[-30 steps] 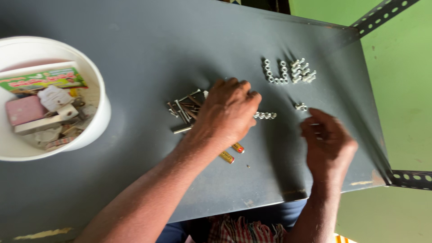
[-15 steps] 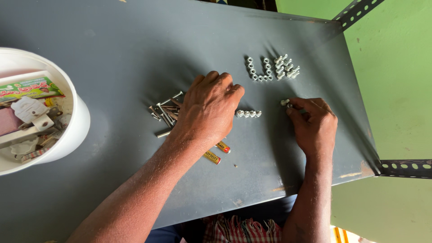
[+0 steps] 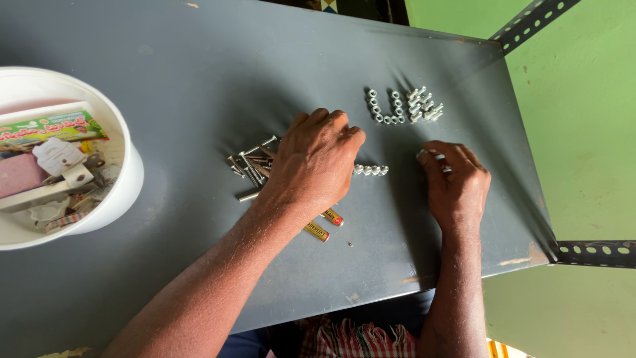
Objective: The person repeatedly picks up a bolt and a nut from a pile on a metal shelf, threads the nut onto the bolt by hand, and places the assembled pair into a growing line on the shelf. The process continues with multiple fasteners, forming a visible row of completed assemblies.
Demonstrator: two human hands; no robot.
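Item: grey metal tabletop [image 3: 199, 73], seen from above, with sorted small hardware.

Left hand [image 3: 311, 162]: palm down near the table's middle, fingers curled together and pressed onto a loose pile of dark screws [image 3: 248, 166]. The pile shows at the hand's left edge; whether the fingertips pinch any one screw cannot be told, since the hand covers them.

Short row of silver nuts [image 3: 370, 170]: lies just right of the left hand's fingertips, its long axis running left to right. It sits between the two hands, nearer the left one.

Right hand [image 3: 456, 182]: palm down to the right, fingers bent and drawn together at the far side, closed on a small silver fastener [image 3: 442, 162] that shows between thumb and forefinger. The grip itself is partly hidden.

Sorted group of silver nuts and bolts [image 3: 403, 106]: laid in short rows on the far side of both hands, well apart from the left hand and nearer the right; it lies far and slightly left of the right fingertips.

Two small cylindrical batteries [image 3: 324, 224]: yellow and red, beside the left wrist on the near side.

White round tub [image 3: 129, 179]: at the left edge, holding assorted packets and plastic parts.

Green wall [image 3: 583, 132] and perforated metal angle bar [image 3: 596, 250]: at right.
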